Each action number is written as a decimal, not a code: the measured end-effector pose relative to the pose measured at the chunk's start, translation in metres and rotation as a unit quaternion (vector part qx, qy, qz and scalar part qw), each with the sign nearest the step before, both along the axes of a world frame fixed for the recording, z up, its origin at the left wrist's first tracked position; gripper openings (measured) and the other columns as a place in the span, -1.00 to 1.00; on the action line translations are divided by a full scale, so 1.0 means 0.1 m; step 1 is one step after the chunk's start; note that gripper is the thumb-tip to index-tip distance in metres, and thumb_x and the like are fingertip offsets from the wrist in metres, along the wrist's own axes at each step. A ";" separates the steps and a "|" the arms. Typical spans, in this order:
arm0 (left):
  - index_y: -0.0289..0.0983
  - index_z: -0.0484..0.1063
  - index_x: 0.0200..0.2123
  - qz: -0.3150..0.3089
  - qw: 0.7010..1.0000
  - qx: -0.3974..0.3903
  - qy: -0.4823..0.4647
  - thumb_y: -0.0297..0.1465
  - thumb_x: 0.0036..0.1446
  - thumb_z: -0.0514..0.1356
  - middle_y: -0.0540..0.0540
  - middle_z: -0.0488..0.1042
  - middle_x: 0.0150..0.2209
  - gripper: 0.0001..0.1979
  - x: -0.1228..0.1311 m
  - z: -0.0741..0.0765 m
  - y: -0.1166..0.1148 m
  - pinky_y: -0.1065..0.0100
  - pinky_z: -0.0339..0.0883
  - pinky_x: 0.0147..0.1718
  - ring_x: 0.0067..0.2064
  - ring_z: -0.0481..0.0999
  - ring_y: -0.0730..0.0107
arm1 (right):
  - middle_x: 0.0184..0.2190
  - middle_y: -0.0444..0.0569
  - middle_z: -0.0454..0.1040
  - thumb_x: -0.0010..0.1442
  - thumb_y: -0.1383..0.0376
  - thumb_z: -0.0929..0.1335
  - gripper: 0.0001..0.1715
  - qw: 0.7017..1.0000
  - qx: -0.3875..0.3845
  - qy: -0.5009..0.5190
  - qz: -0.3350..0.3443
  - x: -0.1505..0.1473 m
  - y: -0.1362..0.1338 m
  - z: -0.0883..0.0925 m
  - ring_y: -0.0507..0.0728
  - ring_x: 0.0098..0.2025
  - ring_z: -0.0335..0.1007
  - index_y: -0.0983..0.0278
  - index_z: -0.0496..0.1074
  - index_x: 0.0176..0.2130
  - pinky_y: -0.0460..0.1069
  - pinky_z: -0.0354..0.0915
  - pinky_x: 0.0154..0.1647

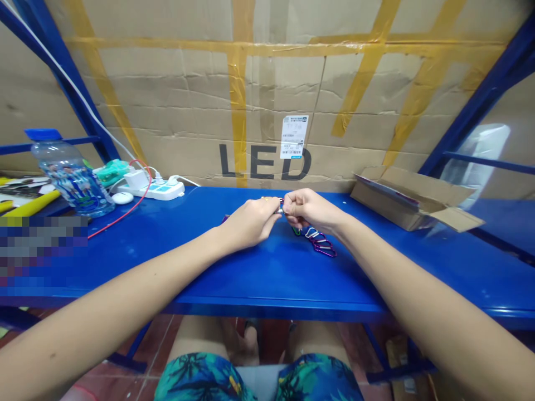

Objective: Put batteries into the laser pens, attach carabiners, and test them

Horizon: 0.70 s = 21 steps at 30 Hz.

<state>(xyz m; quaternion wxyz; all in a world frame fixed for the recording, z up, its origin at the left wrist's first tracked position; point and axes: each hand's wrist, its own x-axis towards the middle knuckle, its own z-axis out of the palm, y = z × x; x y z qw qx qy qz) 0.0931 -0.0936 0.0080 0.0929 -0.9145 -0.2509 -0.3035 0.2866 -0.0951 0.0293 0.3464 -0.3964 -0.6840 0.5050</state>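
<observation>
My left hand (253,221) and my right hand (307,209) meet fingertip to fingertip just above the blue table. Both are closed in a pinch on a small dark red carabiner (281,200), mostly hidden by the fingers. Below my right hand lie several carabiners in a row, apparently linked: a green one (296,230) partly covered by the fingers, a silver one (311,233), and purple ones (325,248) at the near end. A purple piece (225,219) pokes out behind my left wrist; its kind is hidden.
On the blue table (267,278), a plastic bottle (75,178), a white power strip (163,189) and a red cable (129,214) are at the left. An open cardboard box (401,203) sits at the right. A large carton (188,100) marked LED stands behind.
</observation>
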 end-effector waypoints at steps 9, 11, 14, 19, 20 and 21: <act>-0.29 0.31 -0.30 0.021 0.988 0.136 0.074 -0.53 0.33 -0.08 -0.16 0.46 -0.38 -0.79 0.02 -0.02 0.05 0.29 0.37 -0.35 -0.33 0.50 0.25 | -0.74 -0.23 0.10 -0.08 0.47 0.35 -0.77 0.971 -0.219 0.084 0.041 0.04 0.06 0.01 -0.12 -0.72 -0.13 0.28 0.18 -0.58 -0.19 -0.22 -0.75; -0.29 0.31 -0.28 0.020 0.989 0.132 0.063 -0.52 0.34 -0.07 -0.17 0.47 -0.36 -0.80 0.03 -0.03 0.04 0.29 0.36 -0.36 -0.32 0.51 0.24 | -0.74 -0.23 0.08 -0.04 0.46 0.34 -0.77 0.965 -0.243 0.091 0.048 0.06 0.07 0.03 -0.11 -0.72 -0.14 0.28 0.18 -0.57 -0.19 -0.22 -0.75; -0.28 0.28 -0.25 0.021 0.996 0.080 0.020 -0.49 0.33 -0.01 -0.17 0.49 -0.30 -0.89 0.05 -0.04 0.03 0.30 0.35 -0.34 -0.30 0.51 0.26 | -0.71 -0.23 0.09 0.03 0.42 0.35 -0.80 0.966 -0.240 0.083 0.052 0.09 0.06 0.06 -0.10 -0.70 -0.10 0.29 0.22 -0.53 -0.18 -0.18 -0.74; -0.26 0.25 -0.16 0.024 0.996 -0.059 -0.058 -0.45 0.29 0.08 -0.17 0.51 -0.19 -0.94 0.07 -0.07 -0.01 0.26 0.36 -0.28 -0.23 0.52 0.25 | -0.65 -0.20 0.15 0.09 0.36 0.40 -0.80 0.984 -0.169 0.040 0.032 0.10 0.01 0.10 -0.06 -0.66 0.06 0.30 0.28 -0.46 -0.16 -0.10 -0.71; -0.26 0.25 -0.14 0.017 0.995 -0.078 -0.067 -0.45 0.29 0.08 -0.17 0.51 -0.17 -0.91 0.07 -0.07 -0.02 0.25 0.37 -0.26 -0.21 0.52 0.24 | -0.64 -0.20 0.15 0.09 0.34 0.41 -0.78 0.987 -0.158 0.032 0.027 0.09 0.01 0.10 -0.05 -0.65 0.09 0.29 0.27 -0.47 -0.16 -0.09 -0.71; -0.25 0.25 -0.11 0.009 0.993 -0.093 -0.074 -0.44 0.29 0.08 -0.16 0.51 -0.16 -0.89 0.07 -0.07 -0.02 0.23 0.37 -0.22 -0.19 0.53 0.23 | -0.64 -0.19 0.16 0.09 0.33 0.42 -0.76 0.988 -0.150 0.027 0.025 0.09 0.00 0.10 -0.05 -0.64 0.11 0.29 0.26 -0.48 -0.16 -0.08 -0.70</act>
